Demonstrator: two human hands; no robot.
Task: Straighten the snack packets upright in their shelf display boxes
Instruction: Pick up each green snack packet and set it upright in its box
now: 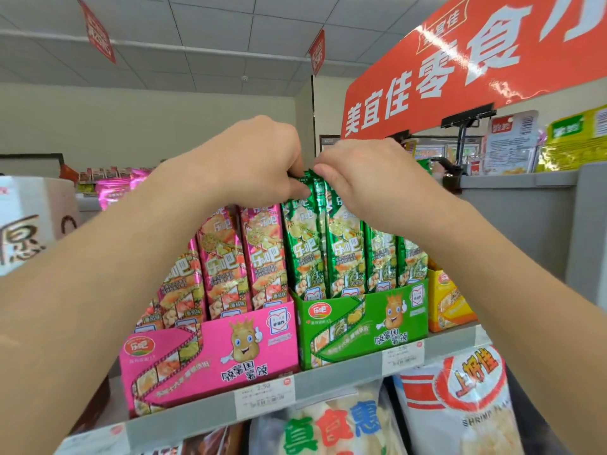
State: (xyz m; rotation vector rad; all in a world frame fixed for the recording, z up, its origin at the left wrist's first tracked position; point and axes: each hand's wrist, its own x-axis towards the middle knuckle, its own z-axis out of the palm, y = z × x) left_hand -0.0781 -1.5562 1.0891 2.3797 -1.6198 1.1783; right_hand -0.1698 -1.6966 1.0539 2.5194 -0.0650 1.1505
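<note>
Head view shows two bare hands up at the top of a row of tall shiny green snack packets (303, 244). The left hand (259, 162) and the right hand (371, 182) both pinch the crinkly top edge of the packets at the left end of the row, fingers closed on the foil. These packets stand in a green cardboard display box with a cartoon potato on the front (361, 318), which sits on the grey shelf (328, 377).

To do this step well, I think the hands should pull the tops gently up and toward the middle, so the packets stand straight and do not lean. A soft grip is best, since the foil looks thin and could crumple. It helps if the bottoms stay tucked down in the box.

Next to it on the left sits a pink cardboard display box (210, 359) holding tall shiny pink snack packets (226, 261). The ones on its left side lean over and sit lower, so they look like they need fixing too. On the right, a yellow cardboard box (448, 300) is partly hidden by the right arm, and I cannot tell what is in it
</note>
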